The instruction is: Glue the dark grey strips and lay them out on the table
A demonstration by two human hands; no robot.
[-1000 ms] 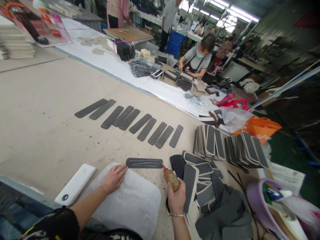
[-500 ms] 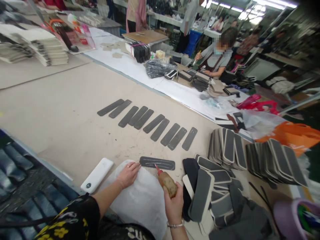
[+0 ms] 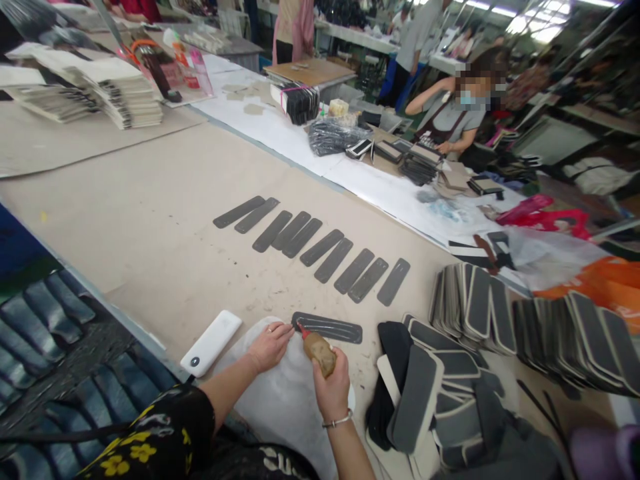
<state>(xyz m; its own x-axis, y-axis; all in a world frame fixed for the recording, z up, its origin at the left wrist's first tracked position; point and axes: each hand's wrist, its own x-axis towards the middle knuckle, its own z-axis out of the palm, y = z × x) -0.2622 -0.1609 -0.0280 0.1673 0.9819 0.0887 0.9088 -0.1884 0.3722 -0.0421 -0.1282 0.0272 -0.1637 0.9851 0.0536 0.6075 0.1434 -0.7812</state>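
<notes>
A glue bottle (image 3: pixel 319 353), brownish with a red nozzle, is gripped in my right hand (image 3: pixel 332 383). Its tip points at the left end of a dark grey rounded strip (image 3: pixel 333 328), which has shiny wet lines along it. My left hand (image 3: pixel 271 346) lies flat, fingers stretched out, with its fingertips at the strip's left end. Under both forearms spreads a whitish round sheet (image 3: pixel 280 400). Farther up the table, several similar dark strips (image 3: pixel 329 260) lie in a slanted row, some overlapping and some with shiny lines.
A white power bank (image 3: pixel 211 343) lies left of my left hand. To my right are a loose pile of grey pieces (image 3: pixel 415 397) and stacks of pale-edged pieces (image 3: pixel 477 303). Across the table a masked co-worker (image 3: pixel 450 123) sits near dark stacked pieces (image 3: pixel 420 163).
My right hand has drawn the glue bottle leftward along the strip, from its middle to its left end. My left hand stays by the strip. The camera view has shifted slightly.
</notes>
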